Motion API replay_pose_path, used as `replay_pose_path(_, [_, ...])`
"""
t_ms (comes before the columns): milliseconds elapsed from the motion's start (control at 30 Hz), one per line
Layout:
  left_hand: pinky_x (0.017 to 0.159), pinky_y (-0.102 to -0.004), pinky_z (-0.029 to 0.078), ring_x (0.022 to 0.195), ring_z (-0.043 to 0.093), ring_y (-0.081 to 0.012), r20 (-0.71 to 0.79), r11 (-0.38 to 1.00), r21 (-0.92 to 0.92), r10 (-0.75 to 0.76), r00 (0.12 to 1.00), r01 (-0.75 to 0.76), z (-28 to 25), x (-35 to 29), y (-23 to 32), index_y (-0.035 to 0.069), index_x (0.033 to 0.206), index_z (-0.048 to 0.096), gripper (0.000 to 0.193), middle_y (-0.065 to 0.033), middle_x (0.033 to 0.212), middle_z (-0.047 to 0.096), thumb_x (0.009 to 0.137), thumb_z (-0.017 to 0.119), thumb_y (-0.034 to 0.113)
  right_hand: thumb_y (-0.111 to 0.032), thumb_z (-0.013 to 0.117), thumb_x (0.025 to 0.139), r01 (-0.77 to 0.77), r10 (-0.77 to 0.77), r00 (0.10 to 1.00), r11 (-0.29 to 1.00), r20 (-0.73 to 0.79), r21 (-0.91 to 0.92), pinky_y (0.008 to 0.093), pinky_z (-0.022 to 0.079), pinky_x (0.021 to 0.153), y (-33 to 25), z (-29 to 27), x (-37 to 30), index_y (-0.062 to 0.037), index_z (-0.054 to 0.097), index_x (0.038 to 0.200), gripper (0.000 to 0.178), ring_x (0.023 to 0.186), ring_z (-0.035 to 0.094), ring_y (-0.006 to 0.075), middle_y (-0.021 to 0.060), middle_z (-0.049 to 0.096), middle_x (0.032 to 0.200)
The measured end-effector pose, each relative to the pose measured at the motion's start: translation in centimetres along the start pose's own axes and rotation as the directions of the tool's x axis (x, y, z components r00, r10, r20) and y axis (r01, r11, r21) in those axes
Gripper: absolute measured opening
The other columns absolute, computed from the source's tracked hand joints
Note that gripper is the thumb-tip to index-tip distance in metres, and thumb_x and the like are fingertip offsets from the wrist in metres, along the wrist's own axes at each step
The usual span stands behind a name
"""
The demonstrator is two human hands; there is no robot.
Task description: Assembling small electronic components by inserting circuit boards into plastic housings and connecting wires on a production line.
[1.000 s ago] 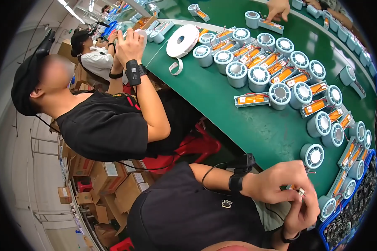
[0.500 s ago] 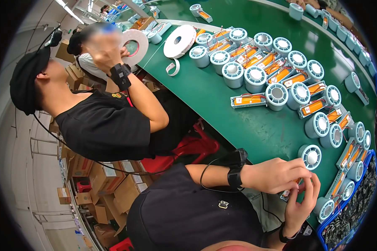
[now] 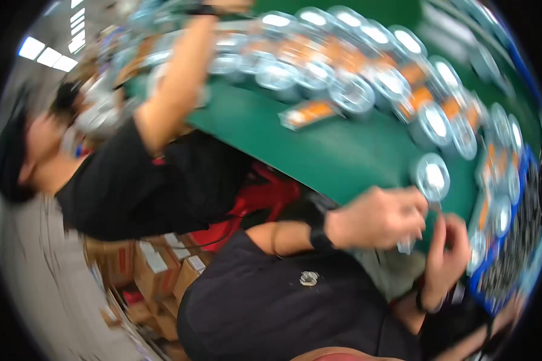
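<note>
The picture is motion-blurred. My left hand (image 3: 379, 216), with a black watch on its wrist, is closed over a small pale silver part (image 3: 406, 244) at the edge of the green table (image 3: 319, 150). My right hand (image 3: 450, 256) is right beside it with curled fingers that touch or nearly touch the same part; the blur hides its grip. A round silver spool (image 3: 432, 177) stands on the table just above both hands.
Rows of silver spools (image 3: 355, 90) and orange-labelled packs (image 3: 310, 113) cover the far side of the table. A co-worker in a black shirt (image 3: 132, 180) sits at left, one arm (image 3: 174, 90) stretched over the table. Cardboard boxes (image 3: 156, 271) lie on the floor below. A blue bin (image 3: 506, 271) is at right.
The view has swung and blurred. The co-worker's arm went from near the head out over the table. My two hands stay together at the table edge.
</note>
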State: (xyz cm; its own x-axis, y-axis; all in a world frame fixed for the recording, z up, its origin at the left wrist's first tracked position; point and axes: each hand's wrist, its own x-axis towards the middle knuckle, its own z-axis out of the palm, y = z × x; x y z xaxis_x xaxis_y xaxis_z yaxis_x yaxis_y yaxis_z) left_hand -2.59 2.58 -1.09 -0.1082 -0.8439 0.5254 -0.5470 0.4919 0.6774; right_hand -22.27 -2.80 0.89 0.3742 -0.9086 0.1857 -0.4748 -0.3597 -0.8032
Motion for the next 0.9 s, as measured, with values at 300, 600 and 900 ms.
replay_pose_path(300, [0.059,-0.0271,0.050,0.072,0.065,-0.0154,-0.105,0.973,-0.081,-0.225,0.969,0.218,-2.0,-1.1,-0.8,0.002,0.094,0.072,0.016,-0.0119,0.102,0.066,0.082,0.079,-0.004,0.008,0.070,0.090,0.230,-0.217,0.954,0.972,-0.206,0.042,0.0228,0.049,0.058,0.6,1.0,1.2,0.0020,0.071,0.105,0.016,0.067,0.064,0.0095,0.0081,0.075,0.096])
replay_pose_path(600, [0.065,-0.0240,0.047,0.075,0.058,-0.0123,-0.141,0.874,-0.419,-0.332,0.933,0.248,-0.6,-1.9,-0.2,0.001,0.122,0.054,0.034,-0.0135,0.107,0.065,0.091,0.066,-0.008,0.010,0.076,0.079,0.416,-0.417,0.908,0.909,0.043,0.036,0.0276,0.054,0.057,-2.0,3.7,1.2,-0.0007,0.074,0.103,0.027,0.062,0.069,0.0173,0.0125,0.077,0.092])
replay_pose_path(900, [0.073,-0.0269,0.050,0.079,0.057,-0.0126,-0.093,0.758,-0.643,-0.221,0.971,0.111,-1.2,-2.2,-1.9,0.001,0.130,0.046,0.032,-0.0203,0.128,0.052,0.100,0.054,-0.001,0.010,0.075,0.079,0.391,-0.394,0.919,0.904,-0.013,0.172,0.0290,0.055,0.061,-0.9,4.1,2.2,-0.0015,0.076,0.103,0.027,0.069,0.072,0.0215,0.0108,0.075,0.087])
